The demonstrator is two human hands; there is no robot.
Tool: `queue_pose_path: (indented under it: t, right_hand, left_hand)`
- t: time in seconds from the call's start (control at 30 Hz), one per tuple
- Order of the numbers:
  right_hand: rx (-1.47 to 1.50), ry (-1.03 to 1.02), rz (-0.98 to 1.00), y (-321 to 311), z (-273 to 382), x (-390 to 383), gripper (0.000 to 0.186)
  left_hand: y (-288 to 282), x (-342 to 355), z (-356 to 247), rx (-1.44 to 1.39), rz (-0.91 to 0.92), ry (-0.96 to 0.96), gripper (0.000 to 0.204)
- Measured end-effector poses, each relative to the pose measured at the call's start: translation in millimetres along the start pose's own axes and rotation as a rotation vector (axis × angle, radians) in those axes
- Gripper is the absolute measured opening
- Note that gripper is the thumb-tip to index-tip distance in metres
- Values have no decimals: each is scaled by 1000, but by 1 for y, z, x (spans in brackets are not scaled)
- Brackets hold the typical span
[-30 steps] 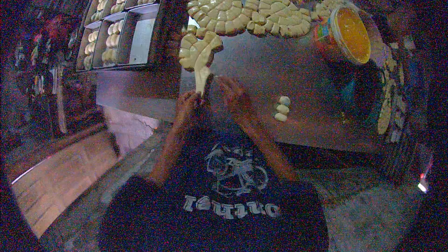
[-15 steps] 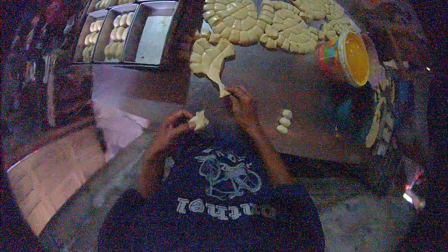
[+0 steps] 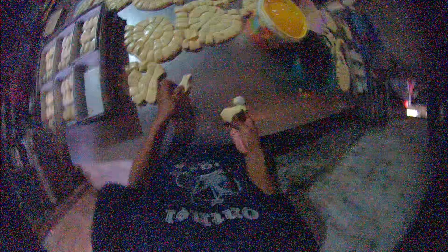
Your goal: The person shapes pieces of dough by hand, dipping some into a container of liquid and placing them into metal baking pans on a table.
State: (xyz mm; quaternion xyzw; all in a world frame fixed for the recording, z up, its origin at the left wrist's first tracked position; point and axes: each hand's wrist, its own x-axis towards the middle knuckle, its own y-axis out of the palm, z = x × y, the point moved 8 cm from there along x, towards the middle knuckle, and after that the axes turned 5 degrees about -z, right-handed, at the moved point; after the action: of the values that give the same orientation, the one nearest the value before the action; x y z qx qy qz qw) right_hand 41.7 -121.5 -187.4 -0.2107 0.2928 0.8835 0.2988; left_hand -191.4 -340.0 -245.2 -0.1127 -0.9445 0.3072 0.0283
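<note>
My left hand [image 3: 170, 95] is up beside a cut slab of pale dough [image 3: 144, 84], its fingers closed on a small dough piece [image 3: 185, 82]. My right hand [image 3: 245, 133] is nearer the front edge, palm partly turned up, gripping another dough piece [image 3: 230, 114] at its fingertips. A small round dough ball [image 3: 239, 100] shows just behind that piece; any others under it are hidden. Motion blur softens both hands.
Black trays [image 3: 93, 91] holding rows of dough balls stand at the left of the metal table [image 3: 289, 107]. Several scored dough rounds [image 3: 205, 25] cover the back. A tub of orange substance [image 3: 282, 16] stands back right. A pale floor [image 3: 359, 196] shows at lower right.
The view has swung right. My left hand has moved up beside the dough slab; my right hand has pulled down and right, away from the slab, with a dough piece.
</note>
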Motion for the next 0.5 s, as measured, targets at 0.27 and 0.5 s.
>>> queue_pose_path:
  t: [0.27, 0.5]
  right_hand:
    - [-77, -336, 20, 42, 78, -13, 44]
    - [-86, -282, 351, 58, 109, -18, 39]
  left_hand:
    - [-38, -27, -87, -59, -359, -19, 50]
    - [-30, -100, -352, 36, -158, 1031, 25]
